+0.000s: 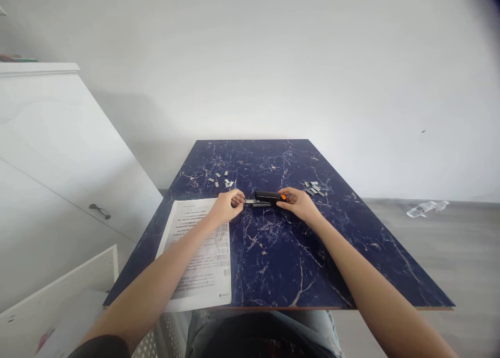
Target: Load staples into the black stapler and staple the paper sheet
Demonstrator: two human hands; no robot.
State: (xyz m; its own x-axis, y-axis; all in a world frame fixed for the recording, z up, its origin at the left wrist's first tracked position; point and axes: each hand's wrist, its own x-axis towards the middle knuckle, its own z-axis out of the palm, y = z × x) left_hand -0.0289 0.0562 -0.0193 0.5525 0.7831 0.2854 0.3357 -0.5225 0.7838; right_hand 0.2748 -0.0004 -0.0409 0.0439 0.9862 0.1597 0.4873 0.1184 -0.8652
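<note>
A black stapler (267, 196) with an orange part at its right end lies sideways at the middle of the table. My right hand (297, 201) grips that right end, thumb in front and fingers behind. At the stapler's left end a metal piece (252, 201) sticks out. My left hand (230, 204) is closed with its fingertips at the tip of this metal piece; whether it is the staple tray or a loose staple strip is too small to tell. Staple strips (228, 183) are scattered behind my left hand. More staple strips (313, 188) lie behind my right hand.
Printed sheets (199, 264) lie on the left of the blue marbled table (269, 274), partly under my left forearm. A white cabinet (58, 155) stands to the left. Clear plastic packaging (427, 208) is on the floor at right.
</note>
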